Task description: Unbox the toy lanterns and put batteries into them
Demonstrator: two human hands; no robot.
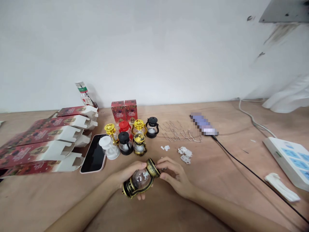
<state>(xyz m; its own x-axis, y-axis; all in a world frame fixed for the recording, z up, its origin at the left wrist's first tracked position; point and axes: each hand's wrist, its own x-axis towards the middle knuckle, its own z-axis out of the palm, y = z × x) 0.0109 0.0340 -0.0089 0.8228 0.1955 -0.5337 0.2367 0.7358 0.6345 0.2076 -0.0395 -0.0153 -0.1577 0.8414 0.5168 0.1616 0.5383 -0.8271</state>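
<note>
My left hand (131,172) is wrapped round a small black-and-gold toy lantern (142,179) with a clear globe. The lantern lies tilted, its cap toward the lower left and its base toward the upper right. At the base, my right hand (176,177) has its thumb and fingers bent together against the rim. Any small piece between those fingers is too hidden to name. Just beyond my hands stand several more small lanterns: a white one (110,149), black ones, gold ones and a red one (125,127).
Red printed boxes (36,138) with open white flaps lie at left, beside a dark-screened phone (93,154). Two upright red boxes (124,111) stand behind the lanterns. Bent wires (181,131) and white tabs (185,154) lie right of centre. A cable (238,156) crosses to another phone (202,124).
</note>
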